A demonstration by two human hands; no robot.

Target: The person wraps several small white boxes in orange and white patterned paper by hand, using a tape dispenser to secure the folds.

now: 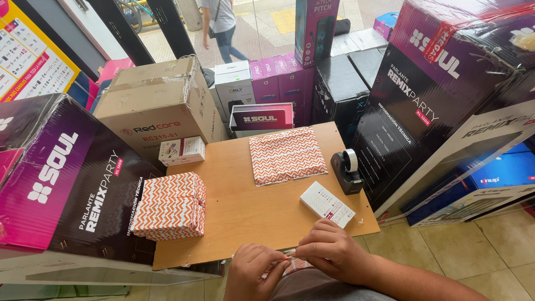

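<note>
Fingers of both hands pinch together at the near edge of the wooden table [245, 217]: the left hand [253, 273] and the right hand [334, 251] are closed on a small piece of orange-and-white zigzag wrapping paper [290, 265], mostly hidden beneath them, low over the person's lap. On the table just beyond the right hand lies a flat white box [327, 204], with a black tape dispenser [346, 170] near it by the right edge. A flat sheet of the same zigzag paper [287, 156] lies farther back, and a wrapped stack [171, 207] sits at the left. A small white carton [181, 151] rests behind it. Large speaker boxes [423, 100] crowd the table on both sides.
</note>
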